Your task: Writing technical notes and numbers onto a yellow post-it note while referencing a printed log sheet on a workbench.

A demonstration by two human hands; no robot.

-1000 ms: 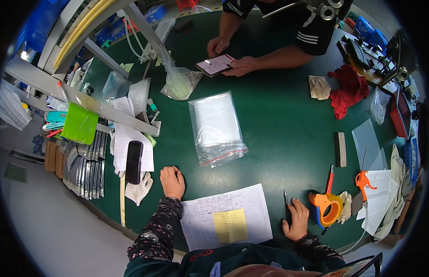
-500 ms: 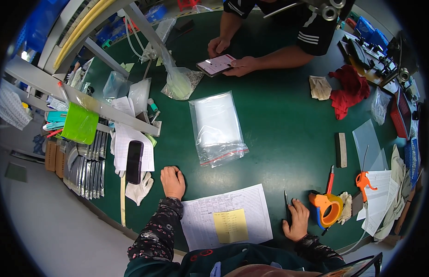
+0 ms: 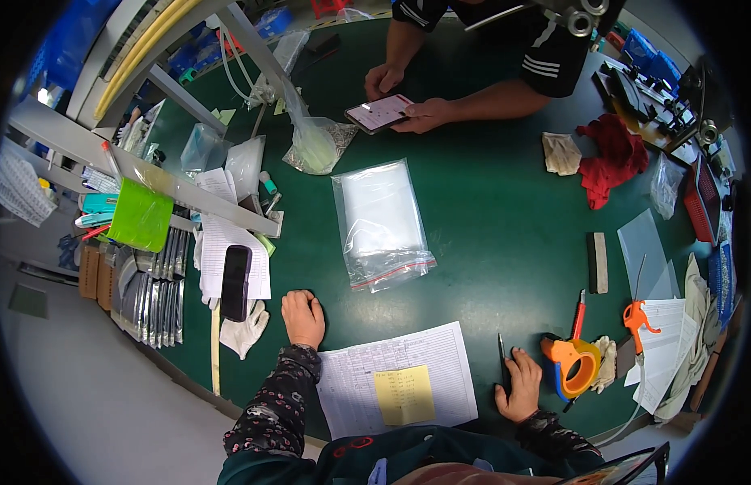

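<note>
Left hand (image 3: 302,318) loosely curled, knuckles down on the green desk (image 3: 505,210), holding nothing; right hand (image 3: 521,381) flat with fingers spread, also holding nothing, a dark pen (image 3: 501,361) lying just at its left edge. Between both hands, a printed sheet (image 3: 399,390) with a yellow note (image 3: 404,394), squared for reading. Beyond the left hand, a clear zip bag (image 3: 381,222) laid flat. Beside the right hand, an orange tape dispenser (image 3: 573,365), close for reaching.
</note>
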